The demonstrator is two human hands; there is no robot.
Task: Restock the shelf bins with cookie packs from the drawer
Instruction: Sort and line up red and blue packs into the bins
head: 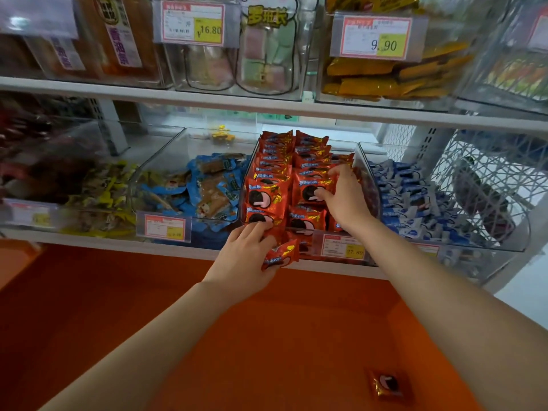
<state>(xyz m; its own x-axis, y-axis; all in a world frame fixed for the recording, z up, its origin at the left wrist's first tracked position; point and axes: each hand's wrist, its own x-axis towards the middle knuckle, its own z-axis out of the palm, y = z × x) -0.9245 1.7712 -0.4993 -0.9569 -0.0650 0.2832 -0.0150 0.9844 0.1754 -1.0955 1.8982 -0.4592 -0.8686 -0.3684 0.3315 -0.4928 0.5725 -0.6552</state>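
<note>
**Both hands at the red cookie bin**

The left hand (pixel 246 253) curls around a small clutch of red foil cookie packs (pixel 281 254), holding them at the front lip of the clear plastic shelf bin (pixel 371 185). The right hand (pixel 345 200) reaches into the same bin from the right. Its thumb lies on the face and its fingers over the top edge of an upright red pack (pixel 310 189) in the right-hand row, pinching it. Two rows of red packs stand on edge in the bin, front to back. The bin sits on the white lower shelf (pixel 89 236), between a bin of blue snack packs (pixel 207 185) and a bin of blue-and-white packs (pixel 415 197). Below, a lone red pack (pixel 388 385) lies flat near the right side of the orange drawer (pixel 267 336).
</note>
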